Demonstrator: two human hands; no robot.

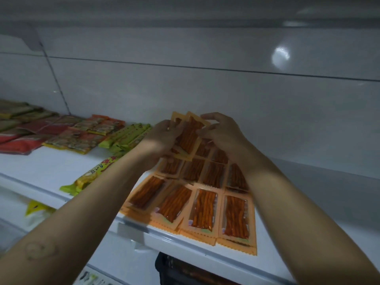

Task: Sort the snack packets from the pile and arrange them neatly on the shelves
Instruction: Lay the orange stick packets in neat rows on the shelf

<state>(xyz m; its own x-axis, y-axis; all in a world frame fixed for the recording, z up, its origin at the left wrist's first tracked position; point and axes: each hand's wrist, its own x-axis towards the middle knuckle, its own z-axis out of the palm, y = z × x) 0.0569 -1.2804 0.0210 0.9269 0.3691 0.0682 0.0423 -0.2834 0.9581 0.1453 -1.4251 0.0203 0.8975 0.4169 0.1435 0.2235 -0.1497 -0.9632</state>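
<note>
Nearest to me, both bare forearms reach up and forward over the front edge of the white shelf (pixel 41 171). Below that edge I can make out a dark crate (pixel 185 270) and a yellow-and-white packet (pixel 37 210) on a lower level, both dim and blurred.

On the shelf between my arms lie the orange snack packets (pixel 205 210), flat and side by side in overlapping rows, their front row hanging a little over the shelf lip. Each shows reddish-brown sticks through a clear window. To the left of them, one green-and-yellow packet (pixel 90 175) lies alone, partly covered by my left forearm.

Farther in, my left hand (pixel 162 138) and right hand (pixel 222 132) meet above the back of those rows. Together they grip a small fan of orange packets (pixel 189 134), tilted up off the shelf, fingers curled around its edges from both sides.

Along the shelf to the left sit other sorted groups: green packets (pixel 127 136), then orange-and-yellow ones (pixel 82 138), then red ones (pixel 24 140), with olive ones (pixel 18 113) at the far end. Behind everything rises the glossy white back panel (pixel 205 89).
</note>
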